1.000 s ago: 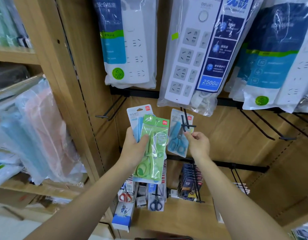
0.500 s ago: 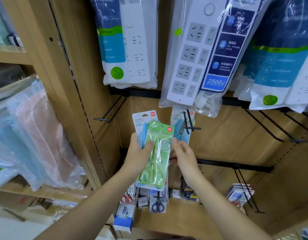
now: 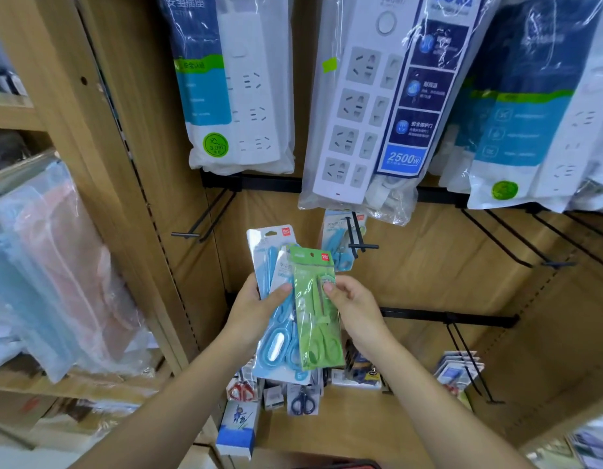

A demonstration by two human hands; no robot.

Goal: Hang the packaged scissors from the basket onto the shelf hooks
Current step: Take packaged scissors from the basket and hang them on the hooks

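Below the hook bearing one blue pack, left hand grips blue packs; right hand pinches green pack.

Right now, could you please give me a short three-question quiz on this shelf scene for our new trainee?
1. True or false: the right hand grips the green scissors pack.
2. Which packs does the left hand hold? A) red B) blue C) black
3. Fill in: one blue pack already hangs on the ____ under the power strip.

Key: 1 true; 2 B, the blue scissors packs; 3 hook.
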